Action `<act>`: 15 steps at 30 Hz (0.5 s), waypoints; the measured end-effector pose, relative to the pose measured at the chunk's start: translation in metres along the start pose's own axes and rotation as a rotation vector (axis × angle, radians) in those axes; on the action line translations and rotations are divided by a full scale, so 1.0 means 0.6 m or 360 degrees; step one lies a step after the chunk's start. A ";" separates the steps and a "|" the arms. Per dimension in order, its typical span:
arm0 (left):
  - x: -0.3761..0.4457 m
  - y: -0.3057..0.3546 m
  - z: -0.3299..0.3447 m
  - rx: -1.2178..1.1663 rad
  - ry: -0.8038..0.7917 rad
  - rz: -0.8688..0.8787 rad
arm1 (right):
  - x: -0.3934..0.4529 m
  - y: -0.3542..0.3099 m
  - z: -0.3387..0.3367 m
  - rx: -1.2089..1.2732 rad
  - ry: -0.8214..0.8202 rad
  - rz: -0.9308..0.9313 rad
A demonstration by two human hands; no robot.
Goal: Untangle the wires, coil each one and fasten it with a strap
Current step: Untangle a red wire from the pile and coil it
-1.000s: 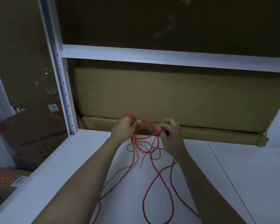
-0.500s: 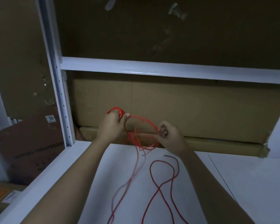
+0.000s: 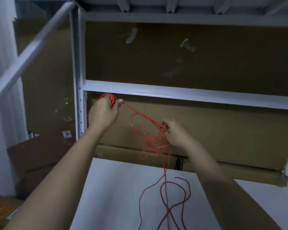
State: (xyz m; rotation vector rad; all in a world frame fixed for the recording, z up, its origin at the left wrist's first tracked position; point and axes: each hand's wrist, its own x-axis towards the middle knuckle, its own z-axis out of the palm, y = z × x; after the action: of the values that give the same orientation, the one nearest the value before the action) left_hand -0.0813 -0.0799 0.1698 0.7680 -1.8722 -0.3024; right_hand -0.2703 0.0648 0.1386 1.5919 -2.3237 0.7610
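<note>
A thin red wire [image 3: 140, 123] runs through the air between both hands. My left hand [image 3: 105, 112] is raised at upper left and grips several coiled turns of it, a red loop showing above the fist. Lower and to the right, my right hand [image 3: 175, 133] pinches the strand where a knot of tangled loops hangs below the fingers. From that tangle the wire drops onto the white tabletop [image 3: 116, 196], where loose curves and a free dark end lie. No strap is visible.
A white metal shelf rack stands behind, with an upright post [image 3: 78, 80] on the left and a crossbar [image 3: 173, 93] just above my hands. Large cardboard boxes [image 3: 223, 138] fill the shelf behind the table. More boxes [image 3: 40, 156] lean at lower left.
Both hands have risen and spread apart, the left up and left with the coil. More wire has lifted off the table. The view has tilted upward.
</note>
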 end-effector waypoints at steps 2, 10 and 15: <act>-0.003 -0.004 -0.012 0.0082 0.0036 0.0023 | -0.018 0.009 0.010 0.0073 -0.0110 0.0110; -0.066 -0.052 0.015 0.0079 -0.0082 -0.0150 | -0.084 0.056 0.099 0.1289 0.0330 0.0600; -0.109 -0.086 0.048 0.0124 -0.0192 -0.0299 | -0.114 0.054 0.134 0.2142 0.0389 0.1001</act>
State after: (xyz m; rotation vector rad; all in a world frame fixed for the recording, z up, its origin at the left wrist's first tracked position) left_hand -0.0715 -0.0821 0.0822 1.0009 -1.9369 -0.4037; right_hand -0.2652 0.0857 0.0306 0.7785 -2.0906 2.8485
